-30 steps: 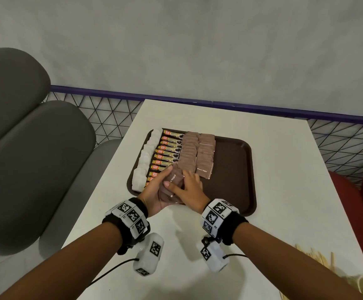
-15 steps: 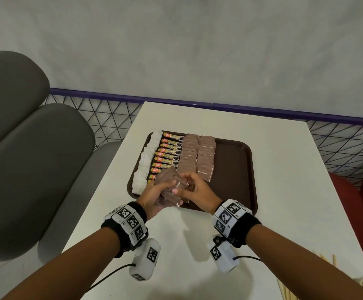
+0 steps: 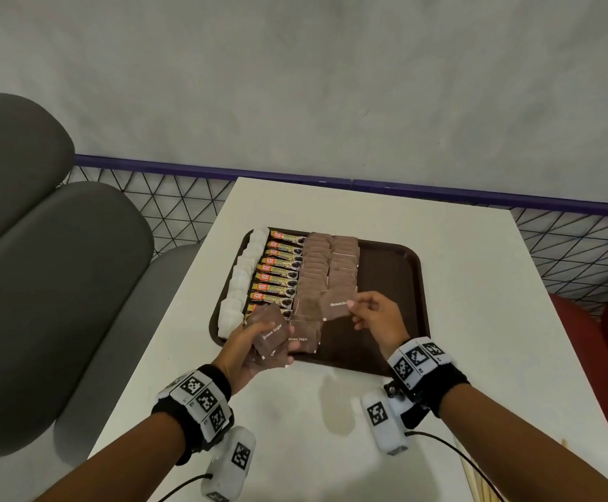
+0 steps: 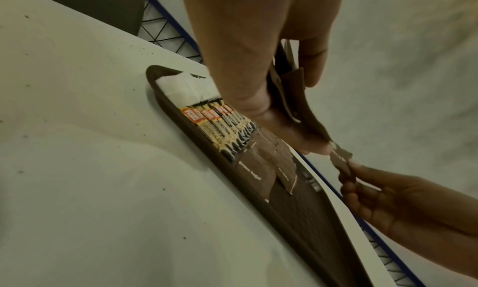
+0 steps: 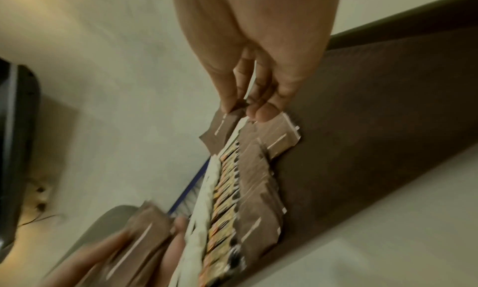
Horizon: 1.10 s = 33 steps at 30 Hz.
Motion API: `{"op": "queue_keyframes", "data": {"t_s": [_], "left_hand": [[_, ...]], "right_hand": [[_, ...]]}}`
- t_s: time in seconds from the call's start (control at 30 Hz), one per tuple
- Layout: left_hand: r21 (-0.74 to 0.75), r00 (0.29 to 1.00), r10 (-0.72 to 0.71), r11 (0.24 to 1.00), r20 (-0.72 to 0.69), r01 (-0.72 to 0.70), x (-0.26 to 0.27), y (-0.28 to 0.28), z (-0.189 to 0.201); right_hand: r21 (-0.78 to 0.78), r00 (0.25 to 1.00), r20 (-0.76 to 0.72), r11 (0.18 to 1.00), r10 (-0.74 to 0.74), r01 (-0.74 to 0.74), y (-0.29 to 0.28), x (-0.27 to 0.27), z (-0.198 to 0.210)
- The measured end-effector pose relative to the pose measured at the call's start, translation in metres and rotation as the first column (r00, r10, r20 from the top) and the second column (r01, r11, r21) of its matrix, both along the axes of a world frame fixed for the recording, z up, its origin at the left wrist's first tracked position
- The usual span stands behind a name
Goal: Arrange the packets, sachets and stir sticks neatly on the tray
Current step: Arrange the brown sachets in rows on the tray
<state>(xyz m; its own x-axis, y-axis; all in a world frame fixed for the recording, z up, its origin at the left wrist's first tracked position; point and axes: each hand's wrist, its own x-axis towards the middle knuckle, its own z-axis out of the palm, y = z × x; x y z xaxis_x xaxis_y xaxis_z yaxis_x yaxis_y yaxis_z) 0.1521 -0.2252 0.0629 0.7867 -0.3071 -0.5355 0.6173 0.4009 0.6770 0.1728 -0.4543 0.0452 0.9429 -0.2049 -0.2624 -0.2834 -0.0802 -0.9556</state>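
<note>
Brown-sugar paper sachets: overhead, right hand pinches one above the dark brown plastic tray, beside the left hand clutching a stack. Left-wrist view: the stack looks fanned loosely, so sachets could slip. Right-wrist view: a corner-only pinch risks a crooked landing.

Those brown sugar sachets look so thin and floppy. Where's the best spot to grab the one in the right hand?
Probably by an edge, as the right hand does: thumb and fingertips pinch the right edge of the single brown sachet, coming from the tray's bare right side. It is flat and thin, so a pinch across its faces suits it.
</note>
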Motion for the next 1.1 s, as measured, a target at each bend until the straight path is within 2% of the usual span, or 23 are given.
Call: {"op": "queue_keyframes", "data": {"t_s": [0.1, 0.17, 0.37, 0.6, 0.9, 1.03, 1.1], "left_hand": [[-0.047, 1.0, 0.001, 0.999, -0.006, -0.002, 0.0, 0.008, -0.002], [-0.029, 1.0, 0.017, 0.999, -0.005, -0.017, 0.0, 0.012, -0.003], [0.104, 0.994, 0.109, 0.989, -0.009, -0.107, 0.002, 0.018, -0.013], [0.126, 0.991, 0.13, 0.984, -0.027, -0.126, -0.001, 0.023, -0.013], [0.114, 0.996, 0.086, 0.99, -0.025, -0.083, -0.004, 0.024, -0.012], [0.113, 0.996, 0.084, 0.99, -0.014, -0.082, -0.004, 0.021, -0.01], [0.115, 0.996, 0.083, 0.99, -0.008, -0.082, -0.003, 0.019, -0.01]], "right_hand": [[-0.158, 0.99, -0.047, 0.98, -0.132, 0.123, -0.018, 0.012, -0.015], [-0.234, 0.98, -0.091, 0.96, -0.179, 0.154, -0.021, 0.016, -0.023], [-0.348, 0.963, -0.204, 0.932, -0.178, 0.098, -0.003, 0.019, -0.039], [-0.445, 0.94, -0.261, 0.892, -0.219, 0.084, 0.009, 0.031, -0.057], [-0.508, 0.94, -0.251, 0.858, -0.233, 0.078, 0.007, 0.034, -0.062], [-0.553, 0.966, -0.11, 0.822, -0.235, 0.137, 0.008, 0.03, -0.057], [-0.548, 0.982, -0.014, 0.823, -0.188, 0.15, 0.013, 0.027, -0.049]]}}
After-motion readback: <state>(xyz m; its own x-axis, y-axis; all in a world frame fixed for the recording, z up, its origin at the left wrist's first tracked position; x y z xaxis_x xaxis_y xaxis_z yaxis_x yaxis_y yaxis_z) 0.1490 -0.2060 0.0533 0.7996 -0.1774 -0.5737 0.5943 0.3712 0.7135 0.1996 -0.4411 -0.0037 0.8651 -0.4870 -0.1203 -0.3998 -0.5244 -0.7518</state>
